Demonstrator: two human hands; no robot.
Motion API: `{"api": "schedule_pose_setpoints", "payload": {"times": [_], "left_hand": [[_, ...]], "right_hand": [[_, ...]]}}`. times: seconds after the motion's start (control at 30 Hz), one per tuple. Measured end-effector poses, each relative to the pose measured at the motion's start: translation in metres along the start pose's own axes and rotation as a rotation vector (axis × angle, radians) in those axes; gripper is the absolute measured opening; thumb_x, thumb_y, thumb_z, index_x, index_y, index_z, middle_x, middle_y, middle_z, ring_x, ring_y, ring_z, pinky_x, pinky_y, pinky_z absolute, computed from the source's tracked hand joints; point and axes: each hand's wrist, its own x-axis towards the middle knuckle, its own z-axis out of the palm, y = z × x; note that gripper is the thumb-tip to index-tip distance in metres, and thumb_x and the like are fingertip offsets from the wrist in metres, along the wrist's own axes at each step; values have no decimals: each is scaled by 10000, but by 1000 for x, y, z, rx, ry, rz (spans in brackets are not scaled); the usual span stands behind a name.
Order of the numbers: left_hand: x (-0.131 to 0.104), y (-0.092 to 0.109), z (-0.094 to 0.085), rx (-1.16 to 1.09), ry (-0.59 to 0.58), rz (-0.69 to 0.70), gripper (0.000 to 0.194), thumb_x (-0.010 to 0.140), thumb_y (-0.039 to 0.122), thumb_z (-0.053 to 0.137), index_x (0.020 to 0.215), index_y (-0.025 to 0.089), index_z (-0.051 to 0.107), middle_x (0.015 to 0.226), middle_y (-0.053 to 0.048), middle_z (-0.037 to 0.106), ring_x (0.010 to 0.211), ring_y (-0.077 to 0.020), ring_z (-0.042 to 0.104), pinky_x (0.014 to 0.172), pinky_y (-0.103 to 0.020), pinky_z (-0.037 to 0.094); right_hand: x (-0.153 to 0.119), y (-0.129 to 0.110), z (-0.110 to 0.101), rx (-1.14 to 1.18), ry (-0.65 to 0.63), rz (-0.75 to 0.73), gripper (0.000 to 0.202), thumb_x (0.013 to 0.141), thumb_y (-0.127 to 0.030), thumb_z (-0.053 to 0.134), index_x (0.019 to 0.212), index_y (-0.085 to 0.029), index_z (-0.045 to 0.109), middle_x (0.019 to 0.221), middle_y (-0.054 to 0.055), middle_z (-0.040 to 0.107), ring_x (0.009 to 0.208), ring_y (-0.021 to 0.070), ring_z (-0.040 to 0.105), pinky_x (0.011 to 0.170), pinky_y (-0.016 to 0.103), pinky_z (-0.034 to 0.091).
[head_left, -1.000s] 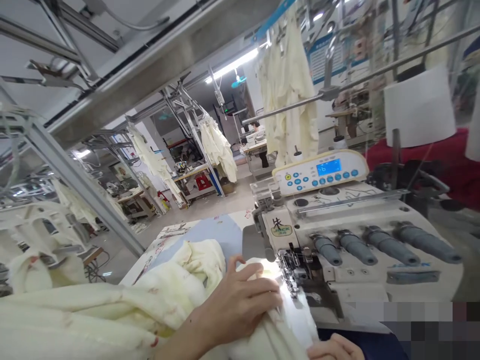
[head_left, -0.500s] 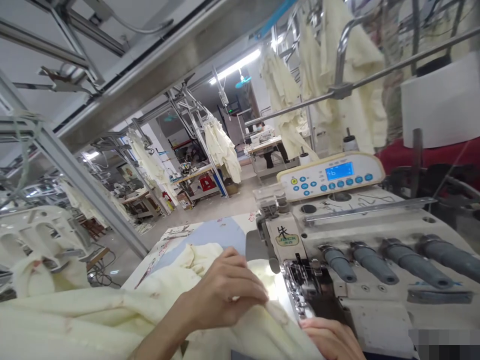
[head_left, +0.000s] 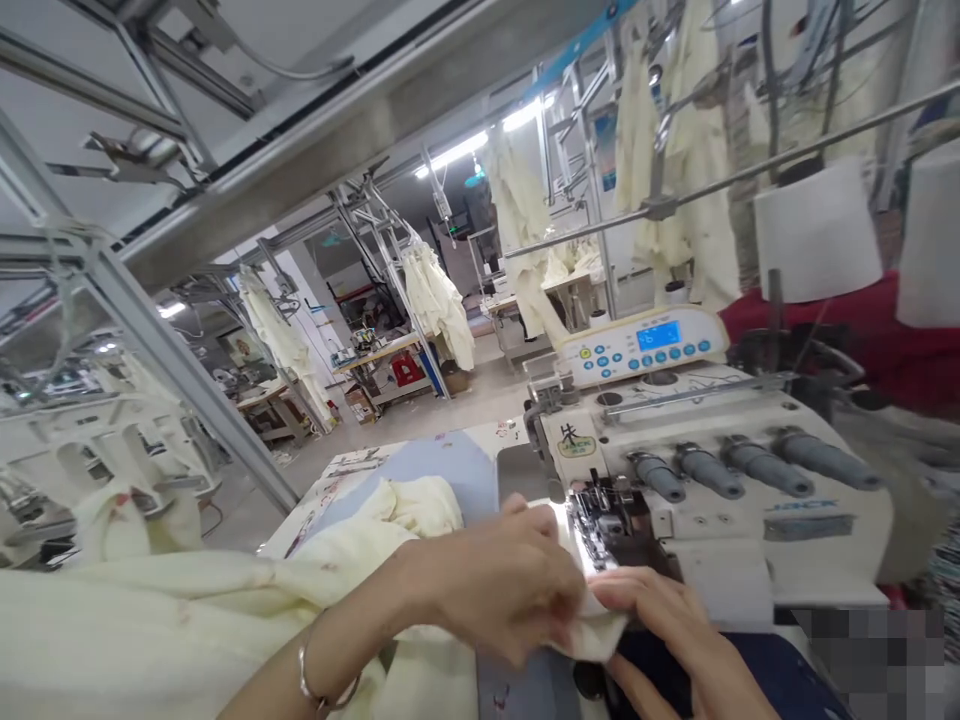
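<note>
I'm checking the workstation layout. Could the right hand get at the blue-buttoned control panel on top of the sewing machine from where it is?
Probably yes. The right hand rests on the cream fabric in front of the sewing machine; the control panel sits up behind it, with only open air above the machine between them.

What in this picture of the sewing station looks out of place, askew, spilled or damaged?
Nothing stands out. Both the left hand and the right hand press the cream fabric flat beside the sewing machine; nothing there looks spilled or broken.

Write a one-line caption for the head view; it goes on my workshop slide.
Both hands, left hand and right hand, pinch pale yellow fabric at the overlock sewing machine.
</note>
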Motion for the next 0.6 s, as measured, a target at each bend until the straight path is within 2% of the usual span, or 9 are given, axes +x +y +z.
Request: {"api": "schedule_pose_setpoints", "payload": {"times": [0.07, 0.2, 0.33, 0.43, 0.5, 0.6], "left_hand": [[-2, -2, 2, 65, 19, -59, 84, 769, 124, 630, 799, 172, 568, 718, 19, 624, 808, -169, 489, 780, -320, 336], [-4, -13, 5, 55, 125, -87, 317, 772, 51, 582, 1054, 194, 553, 955, -12, 618, 894, -171, 466, 796, -302, 353], [-1, -29, 19, 61, 98, -120, 172, 821, 114, 604, 964, 210, 604, 979, -4, 629, 959, -178, 500, 862, -299, 385], [-1, -35, 30, 62, 92, -170, 196, 827, 107, 593, 1008, 184, 593, 954, -26, 644, 875, -166, 563, 795, -271, 437], [-3, -31, 28, 91, 105, -187, 101, 855, 95, 551, 909, 157, 610, 849, -40, 641, 785, -170, 571, 735, -277, 443], [-6, -16, 13, 75, 159, -134, 175, 915, 117, 485, 791, 152, 603, 791, -41, 622, 777, -163, 559, 732, -274, 436]], "right_hand": [[1, 0, 0, 5, 0, 52, 263, 851, -223, 550, 1094, -281, 469, 1058, -23, 578, 982, 96, 573, 849, 151, 481], [-2, 0, 2, 23, -14, 86, 306, 821, -220, 592, 1094, -295, 476, 1079, -41, 572, 1005, 88, 555, 875, 134, 454], [-7, 0, 2, 31, 9, 71, 320, 832, -204, 558, 1124, -304, 472, 1100, -44, 568, 1025, 82, 546, 887, 137, 444], [-9, 2, 0, 37, 15, 57, 319, 832, -195, 548, 1125, -301, 481, 1109, -38, 576, 1030, 86, 552, 882, 147, 454], [-9, 3, 0, 43, 16, 49, 303, 827, -187, 546, 1110, -286, 498, 1108, -21, 584, 1031, 100, 561, 880, 167, 468], [-7, 1, 2, 44, 14, 49, 277, 814, -183, 564, 1077, -261, 526, 1086, 3, 599, 1011, 124, 582, 855, 191, 493]]}}
